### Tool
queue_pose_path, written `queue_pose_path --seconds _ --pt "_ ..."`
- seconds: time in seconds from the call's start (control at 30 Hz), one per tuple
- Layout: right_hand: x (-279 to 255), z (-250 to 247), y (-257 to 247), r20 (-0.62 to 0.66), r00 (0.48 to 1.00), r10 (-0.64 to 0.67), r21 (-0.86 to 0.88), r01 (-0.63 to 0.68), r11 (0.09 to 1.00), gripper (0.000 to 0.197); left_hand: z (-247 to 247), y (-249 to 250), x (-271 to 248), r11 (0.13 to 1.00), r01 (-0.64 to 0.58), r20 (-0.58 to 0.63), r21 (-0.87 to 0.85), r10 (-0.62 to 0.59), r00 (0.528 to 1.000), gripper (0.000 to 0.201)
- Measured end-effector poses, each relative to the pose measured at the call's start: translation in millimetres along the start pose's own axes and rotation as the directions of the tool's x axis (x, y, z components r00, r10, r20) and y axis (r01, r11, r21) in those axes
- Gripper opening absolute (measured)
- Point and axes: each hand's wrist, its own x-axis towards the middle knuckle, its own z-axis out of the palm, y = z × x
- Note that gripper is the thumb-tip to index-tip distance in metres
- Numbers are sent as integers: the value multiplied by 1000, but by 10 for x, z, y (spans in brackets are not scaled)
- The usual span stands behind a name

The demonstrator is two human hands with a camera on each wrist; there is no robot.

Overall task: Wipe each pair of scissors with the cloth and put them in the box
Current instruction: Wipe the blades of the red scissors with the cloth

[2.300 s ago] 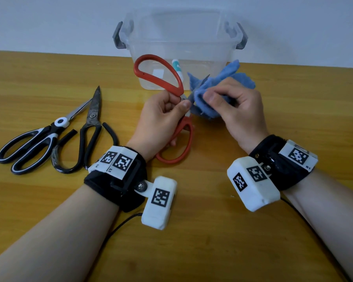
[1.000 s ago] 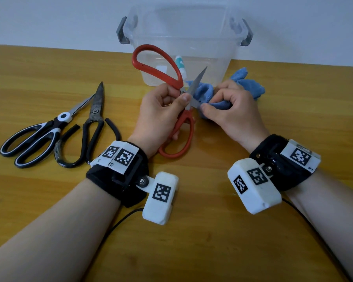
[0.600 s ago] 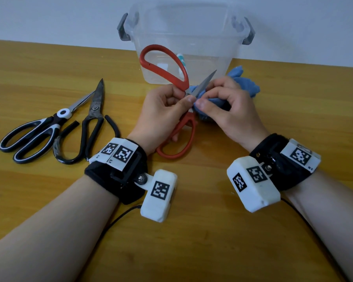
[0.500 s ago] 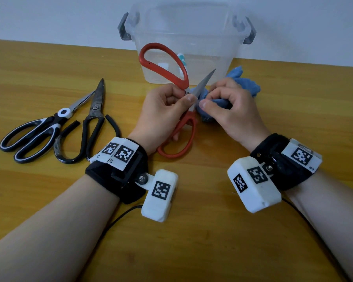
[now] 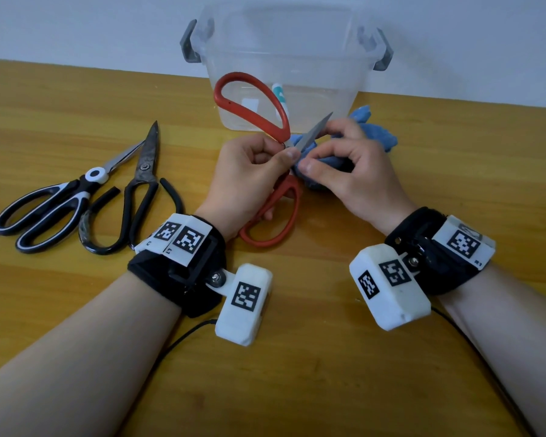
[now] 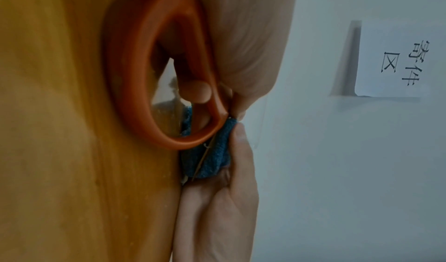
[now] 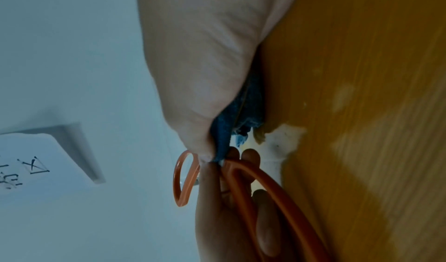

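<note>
Head view above, two wrist views close in

Head looks forward-down; wrists face each other — all share the red scissors [image 5: 267,171], probably the cloth [image 6: 212,157] too.

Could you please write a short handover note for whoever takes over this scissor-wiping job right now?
Left hand: grips the red scissors near the pivot, blades open.
Right hand: pinches the blue cloth against a blade.
Black-and-white scissors and black scissors lie on the table, left of the hands.
Clear box stands behind the hands; something small with teal sits inside.
Done: no scissors visibly boxed.
Left: finish the red pair, box it, then wipe and box the other two.
</note>
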Motion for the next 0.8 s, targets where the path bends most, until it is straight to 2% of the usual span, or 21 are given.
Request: queue_pose_path --seconds 0.3,0.43,0.53,0.6,0.7,0.73,0.8 --pt "-13 -38 71 -74 993 92 -94 -99 991 31 -9 39 -26 993 -71 -116 -96 60 991 19" --pt "9 -58 142 -256 961 108 88 -88 992 30 -7 53 -19 989 -70 -125 -129 54 991 19" --pt "20 -72 134 -350 935 56 178 7 984 22 5 22 -6 992 -65 -90 -113 55 994 20" --pt "1 -67 95 -301 954 -7 177 63 982 13 0 12 -10 992 -85 -74 -95 78 994 20" --pt "-25 -38 35 -87 991 -100 92 108 990 4 -11 17 -22 988 -136 -40 -68 134 990 24" --pt "-24 -33 28 -37 994 -106 64 109 992 6 -12 16 -24 988 -142 -26 -62 141 990 25" --pt "-17 -29 22 -19 997 -75 43 76 996 6 -9 17 -18 989 -134 7 -63 135 991 27"
